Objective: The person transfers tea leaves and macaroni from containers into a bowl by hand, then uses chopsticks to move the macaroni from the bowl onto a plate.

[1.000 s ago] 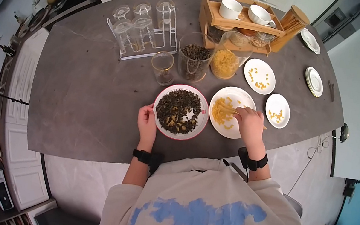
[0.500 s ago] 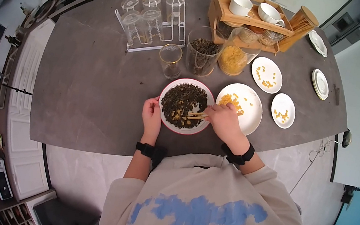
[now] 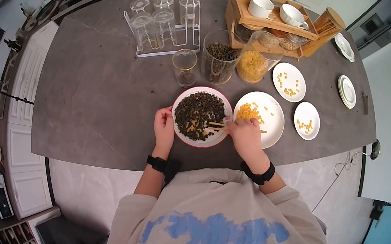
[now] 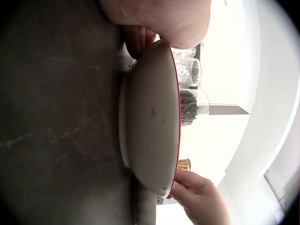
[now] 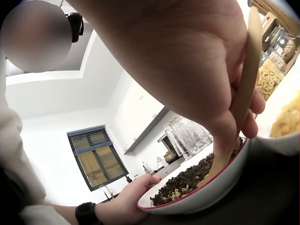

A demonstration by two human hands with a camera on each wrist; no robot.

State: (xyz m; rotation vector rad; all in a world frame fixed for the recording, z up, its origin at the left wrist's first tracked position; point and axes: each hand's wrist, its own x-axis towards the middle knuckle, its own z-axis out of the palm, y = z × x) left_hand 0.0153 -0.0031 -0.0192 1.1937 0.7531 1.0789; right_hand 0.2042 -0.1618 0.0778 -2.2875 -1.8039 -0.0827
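A white bowl with a red rim (image 3: 228, 108) holds dark dried leaf bits, with some yellow pieces among them. At its left side my left hand (image 3: 164, 126) grips the rim; the left wrist view shows the bowl's outer wall (image 4: 152, 108) side-on, its base on the table. My right hand (image 3: 247, 139) pinches wooden tongs (image 3: 219, 126) over the bowl's right rim. Their tips reach into the dark bits, by the yellow pieces. Partly under that hand in the head view is a white plate (image 3: 273, 112) with a heap of yellow pasta (image 3: 250, 112).
Two small white plates with a few yellow pieces, an oval one (image 3: 301, 72) and another (image 3: 309, 114), lie to the right. Behind the bowl stand a glass (image 3: 184, 67), a jar of dark bits (image 3: 220, 60), a pasta jar (image 3: 252, 66), a glass rack (image 3: 168, 50) and a wooden shelf (image 3: 251, 17).
My right hand has carried the tongs left from the pasta plate to the bowl, lowering the tips into the dark bits. The left hand stays at the bowl's rim.
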